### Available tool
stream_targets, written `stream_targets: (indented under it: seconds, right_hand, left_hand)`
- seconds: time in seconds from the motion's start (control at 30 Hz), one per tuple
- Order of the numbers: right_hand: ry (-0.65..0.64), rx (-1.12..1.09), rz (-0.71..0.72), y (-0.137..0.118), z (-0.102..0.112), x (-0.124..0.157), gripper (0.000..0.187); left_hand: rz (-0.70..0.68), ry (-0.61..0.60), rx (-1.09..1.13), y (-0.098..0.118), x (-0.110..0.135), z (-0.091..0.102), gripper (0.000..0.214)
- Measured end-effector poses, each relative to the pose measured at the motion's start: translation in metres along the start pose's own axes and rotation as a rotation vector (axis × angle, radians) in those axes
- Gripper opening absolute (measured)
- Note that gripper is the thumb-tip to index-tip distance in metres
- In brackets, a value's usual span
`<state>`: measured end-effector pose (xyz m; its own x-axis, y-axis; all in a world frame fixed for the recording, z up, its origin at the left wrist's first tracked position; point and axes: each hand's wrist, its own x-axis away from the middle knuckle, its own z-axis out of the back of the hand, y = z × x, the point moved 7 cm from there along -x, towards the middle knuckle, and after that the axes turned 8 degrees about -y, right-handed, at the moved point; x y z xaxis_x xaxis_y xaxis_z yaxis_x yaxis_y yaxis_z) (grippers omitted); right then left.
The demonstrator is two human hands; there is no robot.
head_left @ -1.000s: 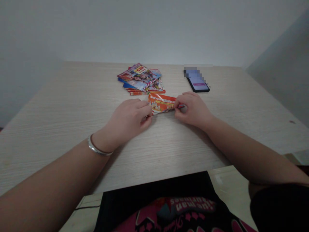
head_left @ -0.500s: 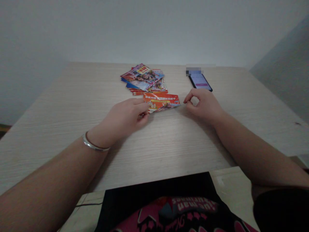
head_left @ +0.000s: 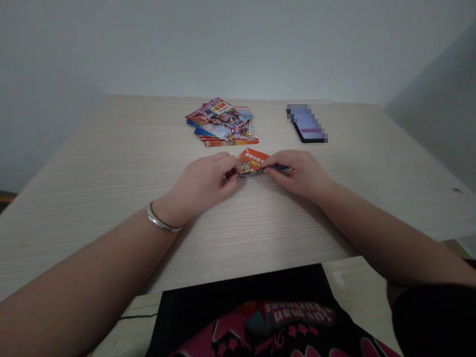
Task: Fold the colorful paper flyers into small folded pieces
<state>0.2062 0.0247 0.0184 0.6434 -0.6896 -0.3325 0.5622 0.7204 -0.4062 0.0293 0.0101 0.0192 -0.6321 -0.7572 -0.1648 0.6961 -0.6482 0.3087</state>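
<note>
Between my two hands is an orange printed leaflet [head_left: 252,157] with white lettering, just above or on the table; which, I cannot tell. My left hand [head_left: 211,179], a silver bangle on its wrist, pinches the leaflet's left end. At the other end, my right hand [head_left: 297,169] has thumb and forefinger closed on the paper. A dark strip of the paper shows by the right fingers, where the leaflet looks bent or folded over. Its right part is hidden by that hand.
Beyond my left hand lies a fanned stack of colourful leaflets [head_left: 223,121]. A phone [head_left: 307,124] with a lit, partly blurred screen rests to the back right. The pale wooden table [head_left: 111,144] meets a wall [head_left: 238,49] at its far edge.
My right hand has moved left and taken hold of the leaflet's right part, which now looks bent over. The left hand, still pinching, has shifted slightly right and nearer to me.
</note>
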Motion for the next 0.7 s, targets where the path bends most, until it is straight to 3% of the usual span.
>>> stream_targets:
  seconds: [0.33, 0.7]
  right_hand:
    - [-0.008, -0.166, -0.087, -0.001, -0.007, -0.003, 0.017]
    - [0.035, -0.242, -0.227, 0.021, 0.005, 0.003, 0.015]
  left_hand:
    - [0.118, -0.051, 0.086, -0.002, -0.004, -0.007, 0.009]
    - [0.179, -0.116, 0.220, -0.016, 0.002, -0.011, 0.007]
